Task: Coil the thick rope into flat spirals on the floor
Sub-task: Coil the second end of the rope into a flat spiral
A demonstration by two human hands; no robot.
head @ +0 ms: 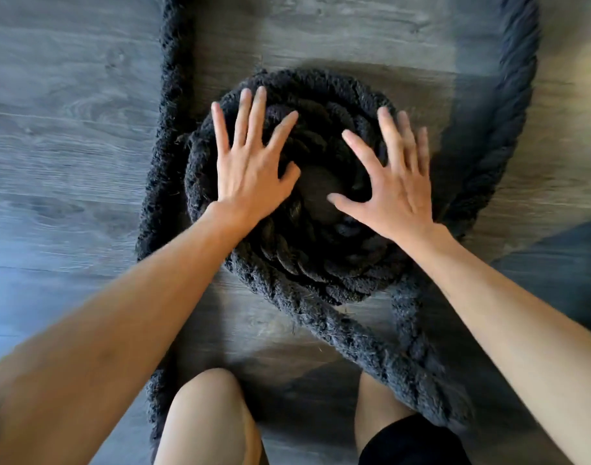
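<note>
Now, head view. Noted thick rope (307, 263) wound as a flat spiral on wood floor (69, 129), mid-frame. Left hand (250, 176) laid palm-down on spiral at 10 o'clock of its centre, fingers (240, 119) straight and splayed, tips reaching outer turns at 11 o'clock. Right hand (391, 193) palm-down at 2 o'clock, fingers (389, 135) spread, slightly blurred, thumb tip beside smooth dark core. Nothing clasped by either. Dark grey, fuzzy, twisted strands; inner turns tighter. Loose runs leaving toward 11 and 1 o'clock; another crossing at 5 o'clock near bare knees (207, 414).
</note>
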